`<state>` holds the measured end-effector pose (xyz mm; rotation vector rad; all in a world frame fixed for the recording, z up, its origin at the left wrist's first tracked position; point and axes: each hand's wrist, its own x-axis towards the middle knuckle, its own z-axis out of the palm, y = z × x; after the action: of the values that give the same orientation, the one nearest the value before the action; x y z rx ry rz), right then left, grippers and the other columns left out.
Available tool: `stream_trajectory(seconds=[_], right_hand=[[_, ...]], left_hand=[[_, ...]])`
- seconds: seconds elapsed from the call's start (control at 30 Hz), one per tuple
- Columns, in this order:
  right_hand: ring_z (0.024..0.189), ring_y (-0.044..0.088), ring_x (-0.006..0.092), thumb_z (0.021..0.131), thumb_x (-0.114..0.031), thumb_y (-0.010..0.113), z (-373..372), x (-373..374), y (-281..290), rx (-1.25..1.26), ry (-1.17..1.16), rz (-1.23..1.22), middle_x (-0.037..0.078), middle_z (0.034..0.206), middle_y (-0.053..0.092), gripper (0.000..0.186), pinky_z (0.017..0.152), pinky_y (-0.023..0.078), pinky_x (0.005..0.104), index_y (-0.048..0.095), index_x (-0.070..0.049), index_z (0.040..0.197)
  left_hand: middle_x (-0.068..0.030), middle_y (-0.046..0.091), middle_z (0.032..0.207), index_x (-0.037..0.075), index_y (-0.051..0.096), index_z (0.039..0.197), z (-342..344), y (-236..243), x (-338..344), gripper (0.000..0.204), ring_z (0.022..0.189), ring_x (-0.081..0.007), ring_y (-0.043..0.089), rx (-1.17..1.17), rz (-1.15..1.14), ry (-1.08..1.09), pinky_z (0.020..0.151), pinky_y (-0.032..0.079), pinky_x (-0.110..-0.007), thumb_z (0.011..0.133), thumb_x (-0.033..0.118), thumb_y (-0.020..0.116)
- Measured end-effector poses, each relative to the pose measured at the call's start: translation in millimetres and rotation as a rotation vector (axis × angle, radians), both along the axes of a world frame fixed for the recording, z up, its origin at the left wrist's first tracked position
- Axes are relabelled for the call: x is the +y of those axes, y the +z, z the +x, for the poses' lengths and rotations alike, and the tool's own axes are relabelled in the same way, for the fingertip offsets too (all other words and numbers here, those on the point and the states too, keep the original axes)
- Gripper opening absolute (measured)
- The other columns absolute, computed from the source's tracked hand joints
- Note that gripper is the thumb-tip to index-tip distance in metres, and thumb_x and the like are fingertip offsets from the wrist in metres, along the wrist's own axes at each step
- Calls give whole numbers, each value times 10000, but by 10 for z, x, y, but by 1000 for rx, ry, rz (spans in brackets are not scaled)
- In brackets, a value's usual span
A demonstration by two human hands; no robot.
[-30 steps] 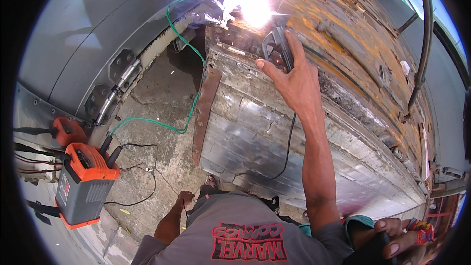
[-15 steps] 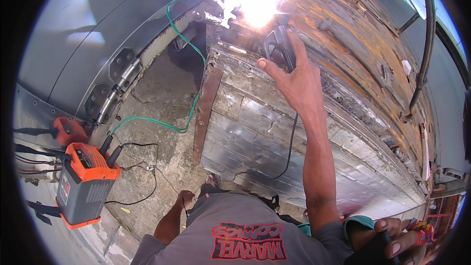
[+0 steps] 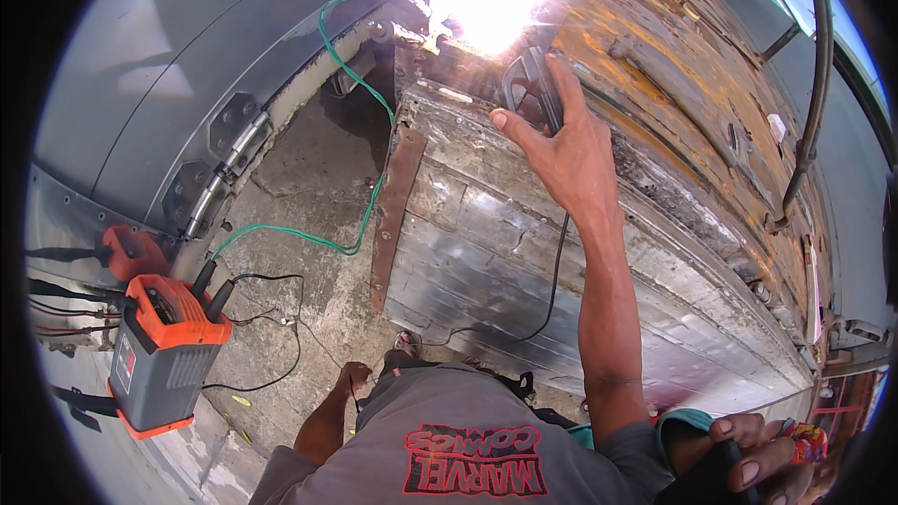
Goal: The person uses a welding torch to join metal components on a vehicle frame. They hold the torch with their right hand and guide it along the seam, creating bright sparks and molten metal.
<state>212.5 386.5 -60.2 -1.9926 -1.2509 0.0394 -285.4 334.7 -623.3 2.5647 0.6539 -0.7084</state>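
My right hand point(image 3: 578, 164) reaches forward over the edge of a worn metal body point(image 3: 486, 215), closed around a dark welding electrode holder point(image 3: 537, 84). A thin black cable point(image 3: 558, 271) hangs below this hand. Just ahead of the holder burns a blinding welding arc point(image 3: 486, 5); its glare hides the electrode tip and the weld spot. Low beside my left hip is my left hand point(image 3: 354, 376), its fingers curled. A thin dark cord passes by it, but whether the hand grips anything is too small to tell.
An orange and grey welding machine point(image 3: 173, 355) stands at left. A green cable point(image 3: 351, 245) runs from it to a hinge point(image 3: 398, 35) near the arc. Rusty sheet metal point(image 3: 655, 65) spreads right. Another person's hand point(image 3: 762, 454), teal-sleeved, holds something dark at lower right.
The arc still burns, its glare a little different in shape. My right hand and the holder stay almost in place. The other person's hand has shifted slightly.
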Motion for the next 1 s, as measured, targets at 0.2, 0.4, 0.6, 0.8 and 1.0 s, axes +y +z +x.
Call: stream_trajectory(seconds=[0.2,0.4,0.6,0.8,1.0], right_hand=[[1038,792,413,881,-593,874,-16,15,34,29,-12,-29,317,1233,763,1007,932,621,551,492,-56,1642],[1007,788,411,882,-590,871,0,37,1,-6,-10,8,309,1223,767,1007,948,608,531,492,-49,1642],[1076,797,361,833,-584,910,46,73,-71,-14,-21,25,275,1352,746,1010,928,643,479,523,-93,1626],[970,799,378,872,-599,878,-11,73,10,11,-18,-21,281,1120,785,1029,896,614,523,481,-55,1650],[953,802,357,879,-582,877,-23,96,30,-7,-15,-29,277,1105,783,1015,875,615,514,484,-47,1647]], left_hand=[[-65,782,914,205,817,980,15,-36,23,150,1000,-276,794,57,-76,60,816,634,-431,852,211,739],[-60,772,882,199,796,958,-30,-76,37,110,962,-265,797,-51,-330,361,787,633,-431,869,193,733],[-51,745,807,167,781,924,-23,-89,11,99,842,-218,796,-25,-328,399,721,627,-383,921,159,683],[-45,724,773,147,779,899,-15,-103,26,151,793,-185,789,-1,-392,430,672,616,-360,967,152,644],[-40,722,768,139,790,937,-78,-95,1,154,738,-184,773,-44,-748,936,647,604,-351,975,145,641]])
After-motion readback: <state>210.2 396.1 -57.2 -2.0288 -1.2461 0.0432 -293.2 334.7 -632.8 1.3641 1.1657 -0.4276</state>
